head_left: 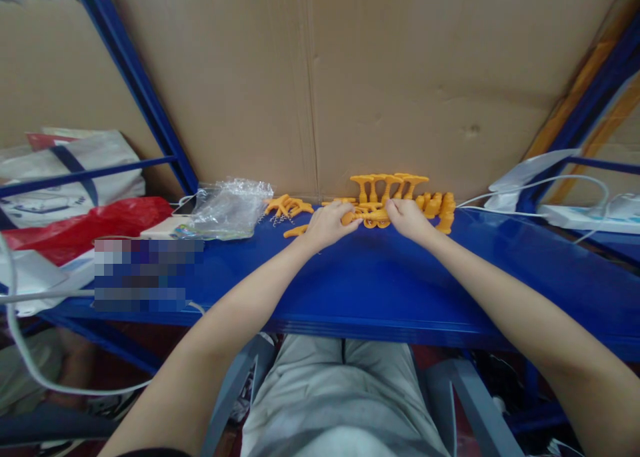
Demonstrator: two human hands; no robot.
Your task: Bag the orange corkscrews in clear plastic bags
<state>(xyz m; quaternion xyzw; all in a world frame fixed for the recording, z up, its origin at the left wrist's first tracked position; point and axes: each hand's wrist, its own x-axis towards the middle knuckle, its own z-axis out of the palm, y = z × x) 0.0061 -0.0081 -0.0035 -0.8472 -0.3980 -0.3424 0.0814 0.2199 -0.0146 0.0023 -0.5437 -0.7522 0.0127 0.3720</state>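
Note:
My left hand [329,224] and my right hand [407,218] meet at the far edge of a blue metal shelf [360,284]. Both pinch one orange plastic part [369,215] held between them. Behind the hands stands a row of several orange T-shaped parts [389,184]. Short upright orange pieces [439,207] cluster just right of my right hand. More loose orange parts [289,208] with small metal chains lie left of my left hand.
A crumpled clear plastic bag [230,207] lies left of the parts, with a red bag [85,227] and white bags further left. White cables and a power strip [580,216] sit at the right. A cardboard wall [350,84] backs the shelf. Blue rack posts stand on both sides.

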